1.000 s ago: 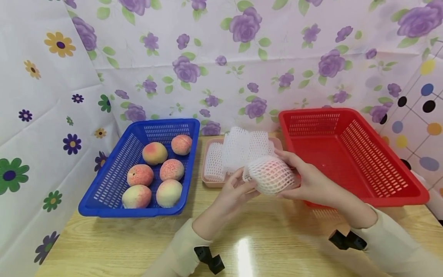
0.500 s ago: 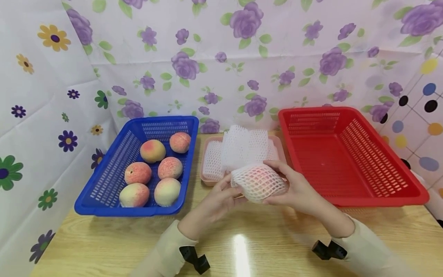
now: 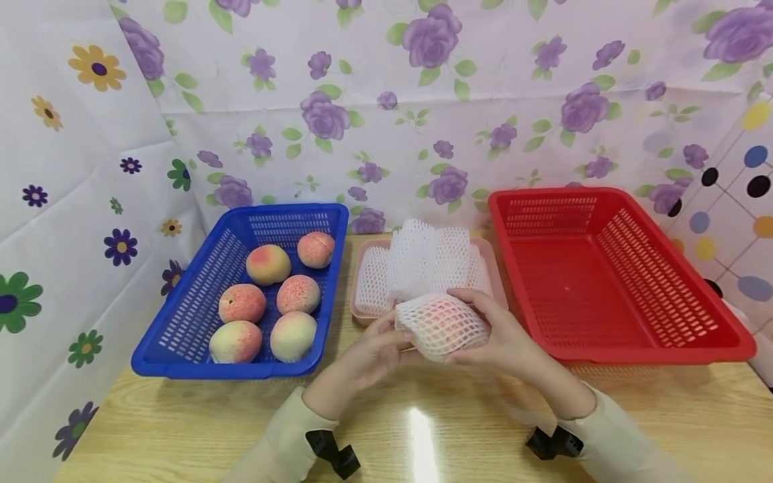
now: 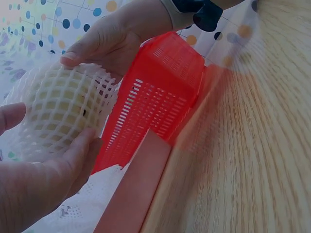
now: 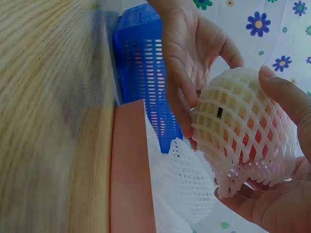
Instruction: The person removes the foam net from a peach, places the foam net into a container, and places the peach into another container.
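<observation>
A peach in a white foam net (image 3: 445,325) is held between both hands above the table, in front of the shallow pink tray (image 3: 500,295). My right hand (image 3: 498,335) grips its right side, with the thumb and fingers on opposite sides, as the right wrist view also shows. At the net's left end my left hand (image 3: 368,355) holds it between thumb and fingers. Yellow and red skin shows through the mesh. In the tray lies a pile of white foam nets (image 3: 425,261). Part of the left hand's fingers is hidden behind the peach in the head view.
To the left stands a blue basket (image 3: 181,370) holding several bare peaches (image 3: 241,304). A red basket (image 3: 658,353) with nothing visible in it is on the right. A flowered cloth (image 3: 338,161) hangs behind the wooden table (image 3: 483,436).
Both hands have carried the netted peach left and a little nearer to me. It tilted slightly on the way. The baskets and the tray have stayed in place.
</observation>
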### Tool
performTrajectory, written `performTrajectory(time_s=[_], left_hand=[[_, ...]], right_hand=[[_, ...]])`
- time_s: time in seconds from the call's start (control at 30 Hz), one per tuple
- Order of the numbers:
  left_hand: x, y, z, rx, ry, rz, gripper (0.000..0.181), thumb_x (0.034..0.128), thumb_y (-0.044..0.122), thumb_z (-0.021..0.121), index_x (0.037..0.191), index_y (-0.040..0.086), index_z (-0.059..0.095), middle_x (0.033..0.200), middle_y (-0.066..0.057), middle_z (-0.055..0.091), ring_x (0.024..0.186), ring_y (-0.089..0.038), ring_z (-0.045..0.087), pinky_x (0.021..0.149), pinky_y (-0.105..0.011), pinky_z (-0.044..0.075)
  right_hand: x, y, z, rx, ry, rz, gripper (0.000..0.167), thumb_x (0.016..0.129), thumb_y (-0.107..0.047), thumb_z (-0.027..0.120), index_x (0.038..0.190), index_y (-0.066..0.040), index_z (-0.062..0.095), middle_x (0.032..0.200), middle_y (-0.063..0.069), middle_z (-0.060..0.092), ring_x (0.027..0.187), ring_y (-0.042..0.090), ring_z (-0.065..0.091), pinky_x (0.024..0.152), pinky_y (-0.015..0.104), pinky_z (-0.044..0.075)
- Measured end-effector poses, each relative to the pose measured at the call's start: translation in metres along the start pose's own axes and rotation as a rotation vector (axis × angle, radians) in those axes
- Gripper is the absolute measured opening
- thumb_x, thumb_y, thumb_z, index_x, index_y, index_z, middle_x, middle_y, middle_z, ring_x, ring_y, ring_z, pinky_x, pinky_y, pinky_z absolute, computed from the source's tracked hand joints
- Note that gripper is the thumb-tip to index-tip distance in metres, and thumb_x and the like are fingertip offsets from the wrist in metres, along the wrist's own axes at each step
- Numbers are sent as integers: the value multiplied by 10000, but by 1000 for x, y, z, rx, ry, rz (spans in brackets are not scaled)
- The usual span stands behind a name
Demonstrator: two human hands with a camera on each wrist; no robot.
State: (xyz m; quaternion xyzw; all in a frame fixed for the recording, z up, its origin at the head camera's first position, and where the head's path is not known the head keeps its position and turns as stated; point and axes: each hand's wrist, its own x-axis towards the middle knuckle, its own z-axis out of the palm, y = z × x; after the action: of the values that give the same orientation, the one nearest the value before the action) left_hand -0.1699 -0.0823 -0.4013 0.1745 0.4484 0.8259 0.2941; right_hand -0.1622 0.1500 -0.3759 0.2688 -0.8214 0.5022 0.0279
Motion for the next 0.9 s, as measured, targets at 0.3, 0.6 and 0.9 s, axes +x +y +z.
performTrajectory(time_s=[0.3,0.6,0.9], left_hand=[[-1,-2,-4,70,-3,-39,637,889,-3,464,1464,-44,192,1186,5,547,1044,-122,580,912,-308,499],[-1,-1,-3,75,-3,-36,653,888,-18,519,1457,-51,202,1171,-4,548,1025,-124,591,895,-285,517],[-3,-2,-3,116,15,-34,678,889,1,573,1460,-43,212,1191,-18,534,1048,-122,585,901,-282,522]], right_hand=[[-1,5,4,-80,-42,15,939,559,-192,920,1361,-70,448,1320,126,509,1167,231,475,957,413,436],[0,10,4,23,-94,46,934,604,-190,904,1386,-101,400,1341,114,478,1150,249,471,942,353,445],[-3,12,9,5,-98,16,1000,570,-223,923,1412,-148,390,1330,98,472,1132,233,457,911,335,463]])
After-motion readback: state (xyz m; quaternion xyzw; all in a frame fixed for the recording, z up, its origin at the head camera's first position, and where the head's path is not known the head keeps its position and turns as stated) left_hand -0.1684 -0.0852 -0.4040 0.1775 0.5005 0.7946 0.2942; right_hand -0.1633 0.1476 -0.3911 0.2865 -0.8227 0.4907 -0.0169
